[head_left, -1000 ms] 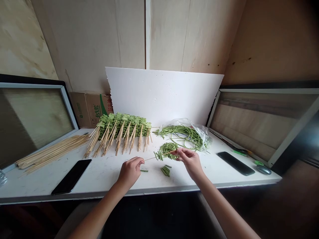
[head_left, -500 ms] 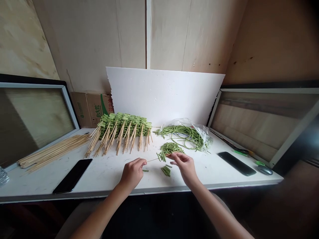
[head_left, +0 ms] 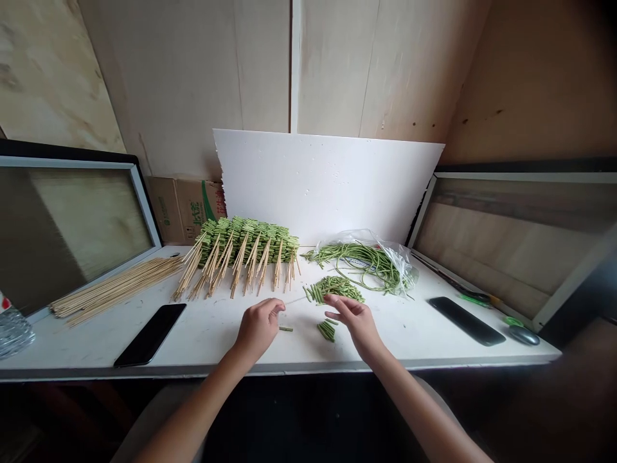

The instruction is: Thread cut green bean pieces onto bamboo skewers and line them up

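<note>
A thin wooden skewer spans the gap between my hands, above the table. My left hand is closed in a pinch on its left end. Short green bean pieces show near its right part; I cannot tell how many are threaded on it against the pile behind. My right hand is closed at the fingertips close to these pieces, and what it pinches is hidden. Below the right fingers lies a small row of cut bean pieces. One loose bean piece rests beside my left hand.
Behind my hands is a pile of cut beans, with long beans in a plastic bag beyond. Stacked bean skewers stand at back left, near bare skewers. Phones lie on both sides. A mouse sits right.
The view has shifted slightly, so the table appears further right and more of a plastic bottle shows at left. Both hands keep their pinch, with the skewer still between them.
</note>
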`<state>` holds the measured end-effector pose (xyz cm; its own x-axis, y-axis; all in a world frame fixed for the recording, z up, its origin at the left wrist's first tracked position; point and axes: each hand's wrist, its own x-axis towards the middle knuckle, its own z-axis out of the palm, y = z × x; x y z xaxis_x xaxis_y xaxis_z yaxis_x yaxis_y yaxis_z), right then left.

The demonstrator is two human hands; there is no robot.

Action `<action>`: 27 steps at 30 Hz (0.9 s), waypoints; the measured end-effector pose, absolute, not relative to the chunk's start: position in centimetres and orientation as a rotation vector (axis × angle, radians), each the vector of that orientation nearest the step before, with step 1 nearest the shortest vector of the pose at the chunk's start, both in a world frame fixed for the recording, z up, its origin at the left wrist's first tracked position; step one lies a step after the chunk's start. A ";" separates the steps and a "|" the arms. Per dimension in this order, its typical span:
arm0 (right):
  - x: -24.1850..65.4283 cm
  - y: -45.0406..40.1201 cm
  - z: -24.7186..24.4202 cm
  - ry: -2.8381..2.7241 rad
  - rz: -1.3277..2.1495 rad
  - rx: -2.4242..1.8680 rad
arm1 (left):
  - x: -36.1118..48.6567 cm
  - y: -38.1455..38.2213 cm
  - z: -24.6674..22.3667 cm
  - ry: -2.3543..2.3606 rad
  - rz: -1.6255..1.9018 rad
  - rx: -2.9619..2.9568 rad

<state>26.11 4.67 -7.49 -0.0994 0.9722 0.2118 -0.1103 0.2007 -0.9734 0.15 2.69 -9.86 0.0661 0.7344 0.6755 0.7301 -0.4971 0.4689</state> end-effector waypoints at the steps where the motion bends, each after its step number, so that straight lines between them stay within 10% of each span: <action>1: 26.0 4.8 -7.3 -1.391 1.125 -0.959 | -0.6 3.0 -9.5 1.622 1.481 2.227; 13: 18.7 5.4 -9.8 -2.362 0.331 -0.984 | -3.6 4.0 -7.8 1.730 1.596 2.018; 27: 24.0 4.3 -7.2 -1.306 1.799 -0.670 | -3.5 3.8 -7.7 1.668 1.568 2.024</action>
<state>23.98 4.29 -7.17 -0.5423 0.8394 0.0348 -0.2932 -0.1503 -0.9442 -3.49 3.81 -7.69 -0.1206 0.7659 0.6316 0.6776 -0.4015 0.6162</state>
